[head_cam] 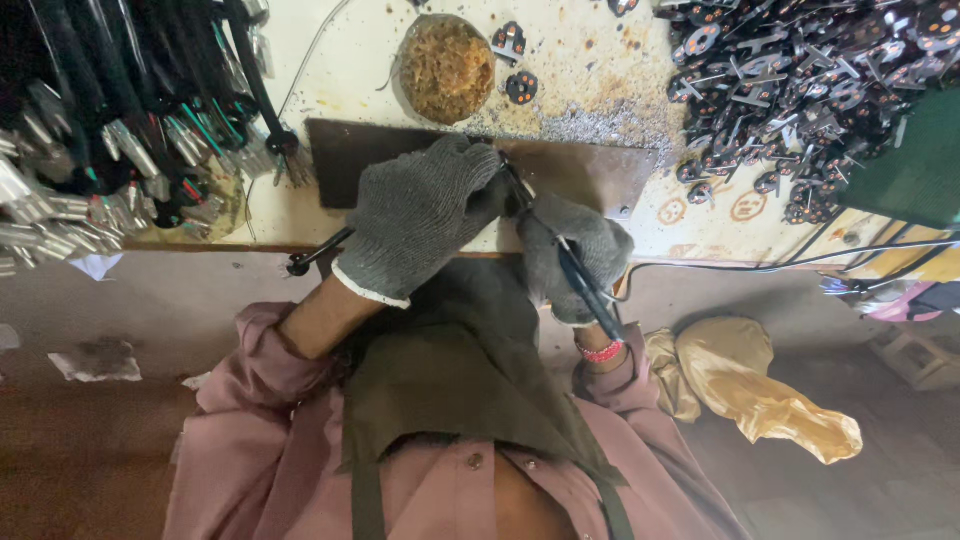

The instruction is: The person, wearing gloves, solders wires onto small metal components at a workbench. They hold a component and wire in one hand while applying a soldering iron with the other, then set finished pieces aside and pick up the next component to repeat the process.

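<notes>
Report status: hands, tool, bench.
Both hands gloved, left hand over dark plate. Right hand grips black tool. Cable bundle left, plug parts right.

Round dish of brass-coloured shavings (446, 68) sits at the counter (590, 60) back edge. Heap of small black pronged parts (800, 90) far right, bundle of black cables with metal ends (110, 130) far left. Crumpled yellow bag (760, 385) on the floor.

Pale stained bench (600, 50): dark metal plate (580, 170) centre, round wool dish (445, 68) far, cable bundles (110, 130) left, black plug-part heap (800, 80) right.
</notes>
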Available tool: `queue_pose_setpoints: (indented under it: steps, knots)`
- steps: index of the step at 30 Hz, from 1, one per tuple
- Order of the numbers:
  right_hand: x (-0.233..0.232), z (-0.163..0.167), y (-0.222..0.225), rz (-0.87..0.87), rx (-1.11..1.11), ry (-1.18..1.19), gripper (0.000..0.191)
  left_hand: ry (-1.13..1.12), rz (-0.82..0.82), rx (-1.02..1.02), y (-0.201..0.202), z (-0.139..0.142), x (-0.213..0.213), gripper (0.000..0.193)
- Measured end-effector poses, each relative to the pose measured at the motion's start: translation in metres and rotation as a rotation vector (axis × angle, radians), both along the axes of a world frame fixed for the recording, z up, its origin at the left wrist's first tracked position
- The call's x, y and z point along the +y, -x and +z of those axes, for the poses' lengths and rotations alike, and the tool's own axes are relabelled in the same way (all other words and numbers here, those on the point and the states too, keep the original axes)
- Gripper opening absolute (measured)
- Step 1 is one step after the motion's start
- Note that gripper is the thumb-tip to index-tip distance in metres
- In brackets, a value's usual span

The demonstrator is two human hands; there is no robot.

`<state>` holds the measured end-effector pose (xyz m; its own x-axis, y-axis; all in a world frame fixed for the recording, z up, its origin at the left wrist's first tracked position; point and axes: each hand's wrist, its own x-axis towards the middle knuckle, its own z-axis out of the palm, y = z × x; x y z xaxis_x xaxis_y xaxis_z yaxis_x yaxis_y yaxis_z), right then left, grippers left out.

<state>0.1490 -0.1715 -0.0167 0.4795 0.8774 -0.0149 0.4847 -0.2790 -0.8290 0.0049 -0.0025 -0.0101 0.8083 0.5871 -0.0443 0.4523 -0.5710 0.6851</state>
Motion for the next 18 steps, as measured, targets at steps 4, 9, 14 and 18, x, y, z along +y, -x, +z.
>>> queue_pose_setpoints:
  steps: [4,9,14,18]
  knots:
    - [0.0041,-0.0013,0.0043,-0.063,0.137,-0.059,0.017,0.024,0.005,-0.017,0.0014,0.0018,-0.0002,0.015]
    - [0.0059,0.0036,0.0033,0.031,-0.263,0.418,0.012,-0.018,0.012,-0.039,0.0012,0.0014,-0.0008,0.016]
    - [0.0078,0.0062,-0.0009,-0.055,-0.051,0.201,0.021,0.005,-0.002,-0.075,0.0016,-0.0015,0.0006,0.019]
    - [0.0018,0.0047,-0.0016,0.015,-0.039,0.184,0.022,-0.012,-0.008,0.008,0.0023,-0.0016,-0.0010,0.015]
